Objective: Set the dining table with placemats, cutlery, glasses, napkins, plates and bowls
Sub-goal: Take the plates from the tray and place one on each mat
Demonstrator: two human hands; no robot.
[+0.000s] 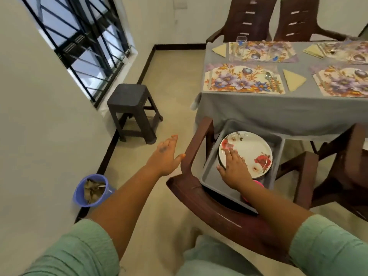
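A stack of white plates with red flowers (251, 150) lies in a grey tub (276, 162) on the seat of a brown chair (197, 140). My right hand (235, 170) rests flat on the top plate, thumb at the rim. My left hand (166, 156) hovers open beside the chair's left armrest, holding nothing. On the grey-clothed table (258, 108) lie several floral placemats (239, 80), folded yellow napkins (293, 79), a spoon and fork (270, 77) and a glass (241, 43).
A dark plastic stool (131, 104) stands by the barred window. A blue bucket (91, 190) sits on the floor at the wall. Two brown chairs (251, 18) stand behind the table, another at the right (350, 162). Something pink (258, 185) shows under the plates.
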